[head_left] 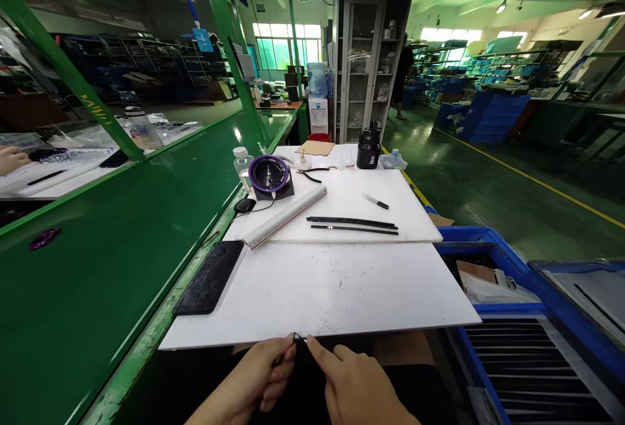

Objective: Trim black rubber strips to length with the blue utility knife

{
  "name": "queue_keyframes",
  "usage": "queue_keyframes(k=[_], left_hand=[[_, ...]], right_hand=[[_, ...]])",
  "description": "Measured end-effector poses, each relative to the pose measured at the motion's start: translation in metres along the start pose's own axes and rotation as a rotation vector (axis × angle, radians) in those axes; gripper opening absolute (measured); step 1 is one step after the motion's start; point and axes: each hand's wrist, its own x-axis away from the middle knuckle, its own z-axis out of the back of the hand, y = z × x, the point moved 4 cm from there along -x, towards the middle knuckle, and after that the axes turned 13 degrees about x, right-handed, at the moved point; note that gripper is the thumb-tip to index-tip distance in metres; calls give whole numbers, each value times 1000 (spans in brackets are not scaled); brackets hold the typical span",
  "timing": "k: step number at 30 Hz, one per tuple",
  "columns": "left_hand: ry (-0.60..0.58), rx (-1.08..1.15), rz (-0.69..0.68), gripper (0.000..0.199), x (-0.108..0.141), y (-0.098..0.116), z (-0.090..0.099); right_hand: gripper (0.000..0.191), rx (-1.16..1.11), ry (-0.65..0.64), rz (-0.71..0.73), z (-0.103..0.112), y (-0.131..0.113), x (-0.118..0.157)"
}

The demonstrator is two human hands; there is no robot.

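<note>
At the front edge of the white table [336, 288], my left hand [271, 370] is closed, its thumb and finger pinching a thin black piece [299, 337]. My right hand [349, 373] is beside it, index fingertip at the other end of that piece; its other fingers are curled and partly hidden. Whether the right hand grips the piece cannot be made out. Farther back on the board lie several black strips [354, 222], a marker [378, 202] and a long white bar [288, 215].
A black phone [209, 278] lies at the table's left edge. Farther back are a purple-rimmed round device [268, 174], pliers [312, 174] and a black bottle [368, 148]. Blue bins [488, 235] stand right, one holding black strips. Another person's hand [12, 159] shows far left.
</note>
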Motion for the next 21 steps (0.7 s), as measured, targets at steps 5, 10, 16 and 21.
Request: queue_keyframes(k=[5, 10, 16, 21], left_hand=[[9, -14, 0, 61, 0, 0, 0], [14, -25, -2, 65, 0, 1, -2], [29, -17, 7, 66, 1, 3, -2], [33, -13, 24, 67, 3, 3, -1]], right_hand=[[73, -21, 0, -9, -1, 0, 0], [72, -19, -10, -8, 2, 0, -1], [75, -29, -33, -9, 4, 0, -1], [74, -42, -21, -9, 1, 1, -2]])
